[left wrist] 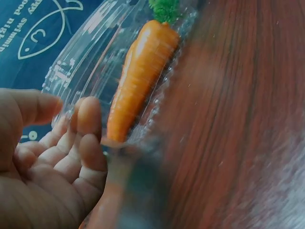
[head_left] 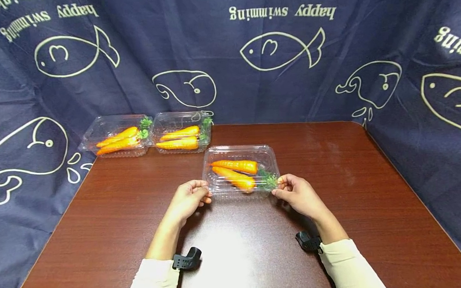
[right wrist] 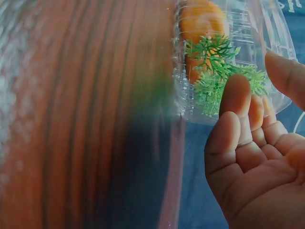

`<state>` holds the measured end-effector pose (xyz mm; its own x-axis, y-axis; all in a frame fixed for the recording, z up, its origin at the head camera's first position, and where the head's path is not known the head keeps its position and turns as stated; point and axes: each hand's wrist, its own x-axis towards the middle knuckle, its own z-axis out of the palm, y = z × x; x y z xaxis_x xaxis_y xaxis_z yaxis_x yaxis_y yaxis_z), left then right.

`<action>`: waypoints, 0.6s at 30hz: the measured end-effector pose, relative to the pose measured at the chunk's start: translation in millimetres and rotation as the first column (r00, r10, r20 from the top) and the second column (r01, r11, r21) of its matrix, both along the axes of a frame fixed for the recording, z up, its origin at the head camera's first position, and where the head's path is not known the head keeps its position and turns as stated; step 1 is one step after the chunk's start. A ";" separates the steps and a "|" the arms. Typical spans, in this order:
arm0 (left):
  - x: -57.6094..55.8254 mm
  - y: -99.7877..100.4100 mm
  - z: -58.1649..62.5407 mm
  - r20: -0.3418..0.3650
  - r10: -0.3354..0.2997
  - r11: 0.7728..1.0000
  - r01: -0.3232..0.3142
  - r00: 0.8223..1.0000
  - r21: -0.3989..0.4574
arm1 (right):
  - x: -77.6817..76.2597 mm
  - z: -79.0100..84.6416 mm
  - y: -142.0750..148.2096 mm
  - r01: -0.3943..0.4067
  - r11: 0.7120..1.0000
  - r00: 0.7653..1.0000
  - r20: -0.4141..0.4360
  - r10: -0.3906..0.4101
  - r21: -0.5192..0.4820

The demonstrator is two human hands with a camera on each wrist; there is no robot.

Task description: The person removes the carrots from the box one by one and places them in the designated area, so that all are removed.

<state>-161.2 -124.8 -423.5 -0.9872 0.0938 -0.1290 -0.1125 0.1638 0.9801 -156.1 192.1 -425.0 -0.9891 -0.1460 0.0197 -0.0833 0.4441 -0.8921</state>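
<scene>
A clear plastic clamshell box (head_left: 239, 150) with two orange carrots (head_left: 234, 177) and green tops (head_left: 270, 181) inside is at mid-table in the head view, its lid down. My left hand (head_left: 190, 197) grips its left end at the near corner, thumb and fingers bent about the edge. At the opposite end, my right hand (head_left: 299, 195) holds the near right corner beside the green tops. In the left wrist view, one carrot (left wrist: 143, 78) shows through the box wall past the left fingertips (left wrist: 89, 116). The right wrist view shows leafy greens (right wrist: 214, 71) behind the right fingertips (right wrist: 237, 90).
Two similar clear boxes, a left one (head_left: 106, 123) and a right one (head_left: 165, 118), stand side by side at the table's back left, each with carrots inside. The brown wooden table (head_left: 335, 168) meets a dark blue curtain (head_left: 215, 26) with white fish drawings at the back and sides.
</scene>
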 end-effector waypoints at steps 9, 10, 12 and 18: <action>2.0 7.7 -2.5 0.020 0.099 0.995 -0.099 0.995 -0.002 | -0.3 1.6 -0.5 0.025 0.997 1.000 0.009 -0.026 0.075; 2.0 7.7 -2.6 0.018 0.102 0.995 -0.102 0.995 -0.003 | -0.4 1.5 -0.2 0.022 0.997 1.000 0.006 -0.023 0.076; 1.9 7.8 -2.5 0.015 0.105 0.994 -0.105 0.994 -0.010 | -1.0 1.4 0.6 0.016 0.996 1.000 0.000 -0.016 0.083; -1.6 8.6 -2.5 0.006 0.118 0.993 -0.118 0.993 -0.008 | -5.8 0.0 2.7 0.010 0.997 1.000 -0.017 -0.009 0.070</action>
